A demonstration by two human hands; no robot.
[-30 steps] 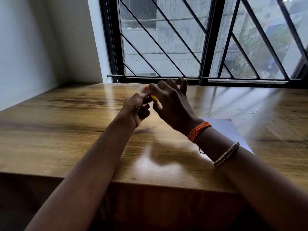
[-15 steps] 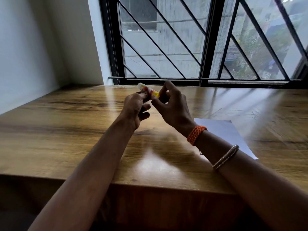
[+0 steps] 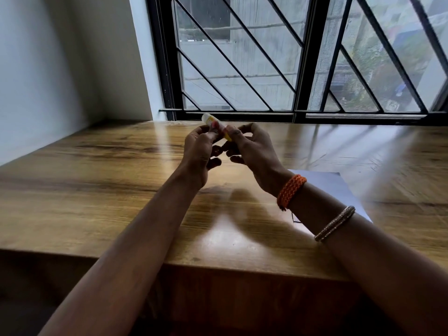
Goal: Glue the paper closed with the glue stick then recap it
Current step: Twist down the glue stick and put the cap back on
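Beyond the wooden table [image 3: 101, 190], a barred window [image 3: 242, 57] fills the back of the room, and both hands are raised over the tabletop, pinching one glue stick [image 3: 216, 126] between them. It is a small tube with a pale, whitish far end, a red band and a yellow near end, tilted up to the left; the left hand [image 3: 199, 151] pinches its middle with thumb and fingertips curled, while the right hand [image 3: 254, 151] pinches the yellow end, its other fingers loosely bent. Down by the right forearm, well apart from the grip, the white paper [image 3: 334, 187] lies flat on the table, partly hidden behind an orange braided wristband [image 3: 291, 191] and a beaded bracelet [image 3: 335, 223].
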